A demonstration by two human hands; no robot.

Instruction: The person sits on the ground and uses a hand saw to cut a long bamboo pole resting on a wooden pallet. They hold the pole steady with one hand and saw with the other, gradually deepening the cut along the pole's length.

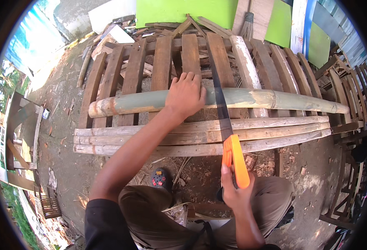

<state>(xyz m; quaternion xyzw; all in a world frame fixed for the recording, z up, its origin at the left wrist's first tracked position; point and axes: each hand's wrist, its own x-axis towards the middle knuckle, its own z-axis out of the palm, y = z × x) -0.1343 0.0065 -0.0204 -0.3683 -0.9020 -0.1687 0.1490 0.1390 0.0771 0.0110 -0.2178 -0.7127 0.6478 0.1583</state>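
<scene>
A long greenish bamboo pole [275, 99] lies crosswise on a rack of weathered wooden slats [133, 71]. My left hand [185, 95] presses down on the pole near its middle, fingers spread over the top. My right hand [233, 189] grips the orange handle [235, 160] of a hand saw. The saw's dark blade [219, 93] runs away from me and crosses the pole just right of my left hand. Three pale split lengths of wood [150, 139] lie along the rack's near edge, under the blade.
Bare dirt with wood chips lies below the rack. A small dark device with red buttons [159, 178] sits on the ground by my knees. Green and white boards [183, 10] and a broom [247, 25] lean at the back. Wooden frames [350, 83] stand on the right.
</scene>
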